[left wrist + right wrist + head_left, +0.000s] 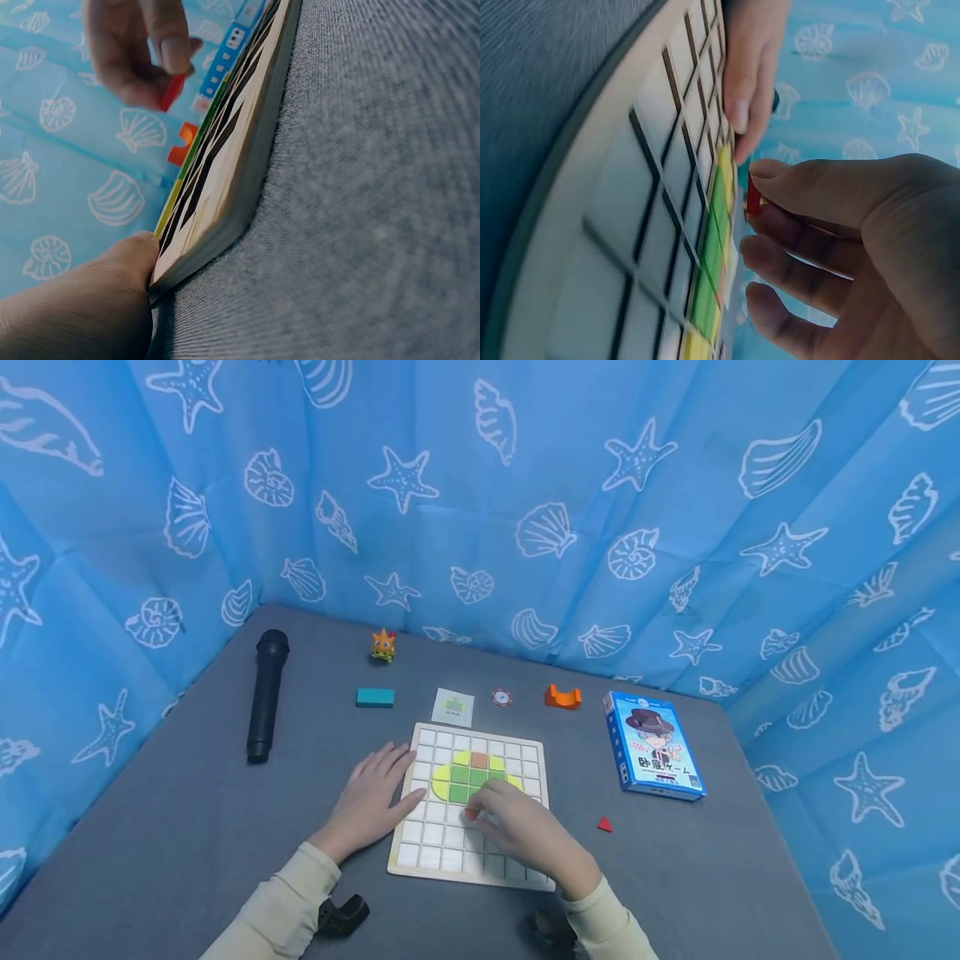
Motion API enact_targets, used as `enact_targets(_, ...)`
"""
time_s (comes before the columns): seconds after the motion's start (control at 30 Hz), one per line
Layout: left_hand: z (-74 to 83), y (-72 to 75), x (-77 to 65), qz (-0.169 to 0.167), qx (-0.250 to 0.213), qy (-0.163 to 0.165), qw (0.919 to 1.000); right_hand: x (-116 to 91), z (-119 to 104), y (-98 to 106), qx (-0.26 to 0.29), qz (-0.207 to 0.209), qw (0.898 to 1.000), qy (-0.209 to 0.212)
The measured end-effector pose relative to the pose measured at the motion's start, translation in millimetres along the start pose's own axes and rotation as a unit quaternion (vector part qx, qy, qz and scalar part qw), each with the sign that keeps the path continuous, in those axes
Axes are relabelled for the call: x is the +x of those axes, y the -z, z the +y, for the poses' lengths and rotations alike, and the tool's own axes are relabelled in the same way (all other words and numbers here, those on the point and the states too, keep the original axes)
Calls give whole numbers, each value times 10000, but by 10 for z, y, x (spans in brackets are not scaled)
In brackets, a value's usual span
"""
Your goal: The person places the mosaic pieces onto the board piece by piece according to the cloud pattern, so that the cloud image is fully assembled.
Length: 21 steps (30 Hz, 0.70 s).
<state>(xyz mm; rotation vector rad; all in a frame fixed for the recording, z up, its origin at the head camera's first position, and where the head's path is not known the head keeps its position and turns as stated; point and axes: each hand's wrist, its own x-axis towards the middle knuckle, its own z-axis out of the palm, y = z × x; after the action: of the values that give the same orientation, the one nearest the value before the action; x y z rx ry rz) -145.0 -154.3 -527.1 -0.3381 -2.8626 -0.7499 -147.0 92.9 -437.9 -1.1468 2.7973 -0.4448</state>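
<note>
A wooden grid board (431,858) with white square cells lies on the table. Green squares (457,792), curved yellow pieces (440,783) and a brownish square (479,761) fill part of its upper middle. My left hand (367,806) rests along the board's left edge, fingers extended and thumb on the rim. Over the board, my right hand (517,827) pinches a small red piece (754,191) between thumb and index finger, just below the green squares in the head view. The other fingers of that hand are loosely bent.
A red triangle (605,825) lies right of the board. Behind it are a pattern card (453,707), a poker chip (502,697), a teal block (375,697), an orange block (562,697) and a small figurine (382,646). A microphone (267,697) lies left, a blue game box (654,746) right.
</note>
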Motion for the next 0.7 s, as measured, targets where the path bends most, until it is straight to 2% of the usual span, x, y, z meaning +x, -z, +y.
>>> enact_targets(0.2,12,22,-2,-8,-44,14,10000,141,-76,-96,-166,-22,9995,269)
enact_targets(0.7,20,30,0,-6,-16,14,10000,189,-27,-189,-190,-104,9997,94)
